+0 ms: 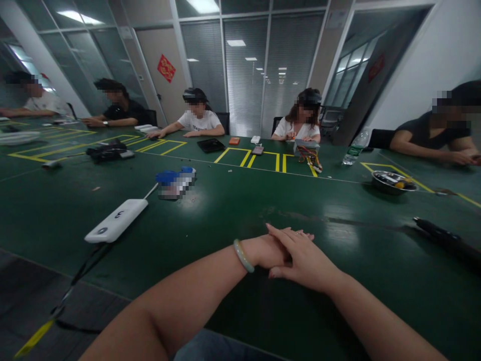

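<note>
Both my hands rest on the dark green table (233,210), one on top of the other, near its front edge. My right hand (306,258) lies flat across my left hand (265,250), fingers stretched out toward the upper left. My left hand is mostly covered, with only its back and a few fingertips showing flat beneath. A pale green bangle (243,255) circles my left wrist. Neither hand holds anything. A white power bank (116,220) lies to the left, and a black rod-like tool (445,238) lies to the right.
A cable runs from the power bank off the table's edge. Further back lie a blue-and-white object (175,181), a metal bowl (393,181), a water bottle (355,148), a black tablet (211,145) and coloured wires (310,156). Yellow tape marks out boxes. Several people sit around the far side.
</note>
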Tool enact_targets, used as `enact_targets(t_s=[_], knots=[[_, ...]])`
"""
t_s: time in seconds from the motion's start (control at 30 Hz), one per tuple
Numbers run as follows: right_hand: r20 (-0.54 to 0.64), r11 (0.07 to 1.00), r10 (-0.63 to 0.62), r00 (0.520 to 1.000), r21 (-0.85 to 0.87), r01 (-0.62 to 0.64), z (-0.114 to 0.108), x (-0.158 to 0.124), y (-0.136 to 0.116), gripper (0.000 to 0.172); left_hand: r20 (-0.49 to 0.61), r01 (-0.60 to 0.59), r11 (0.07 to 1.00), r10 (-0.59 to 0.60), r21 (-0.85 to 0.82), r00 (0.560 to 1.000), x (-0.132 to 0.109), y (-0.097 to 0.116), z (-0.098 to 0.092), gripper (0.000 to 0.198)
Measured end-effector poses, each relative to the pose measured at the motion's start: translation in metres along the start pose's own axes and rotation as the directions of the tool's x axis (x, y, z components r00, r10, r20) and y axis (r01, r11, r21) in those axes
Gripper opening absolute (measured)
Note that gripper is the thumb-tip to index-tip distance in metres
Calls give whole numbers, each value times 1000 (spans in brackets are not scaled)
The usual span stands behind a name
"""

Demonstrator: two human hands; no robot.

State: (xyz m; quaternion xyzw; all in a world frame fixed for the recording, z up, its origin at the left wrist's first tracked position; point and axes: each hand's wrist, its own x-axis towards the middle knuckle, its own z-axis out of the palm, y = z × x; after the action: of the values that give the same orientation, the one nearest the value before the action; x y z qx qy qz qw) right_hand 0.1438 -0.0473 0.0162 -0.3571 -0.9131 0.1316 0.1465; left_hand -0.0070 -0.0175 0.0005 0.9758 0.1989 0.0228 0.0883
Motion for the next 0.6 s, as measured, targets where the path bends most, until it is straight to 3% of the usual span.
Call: enact_targets(t_s=[0.07,0.23,0.37,0.43,0.47,0.57,0.6], knots=[[7,1000,16,1000,19,-16,-4,-2,4,100,-14,-72,997,71,-19,997,-1,-1,-2,83],[-12,985,110,994,133,-107,-18,-9,36,62,-146,-52,989,31,-141,989,-3,1,-5,76],[-144,954,298,944,60,-292,-34,-18,85,41,-87,4,988,-18,-156,996,-4,2,-7,86],[-312,891,440,842,33,-453,-47,-33,113,38,-55,6,984,-16,-176,998,-4,1,-8,83],[-409,838,512,756,43,-544,-54,-44,127,39,-48,4,983,-13,-184,999,-4,0,-8,82],[-694,642,591,412,95,-761,-73,-91,164,50,-44,-7,980,-2,-198,999,-5,-2,-9,81],[-745,602,570,346,92,-793,-78,-109,174,55,-44,-11,979,2,-202,999,-5,-2,-8,82]])
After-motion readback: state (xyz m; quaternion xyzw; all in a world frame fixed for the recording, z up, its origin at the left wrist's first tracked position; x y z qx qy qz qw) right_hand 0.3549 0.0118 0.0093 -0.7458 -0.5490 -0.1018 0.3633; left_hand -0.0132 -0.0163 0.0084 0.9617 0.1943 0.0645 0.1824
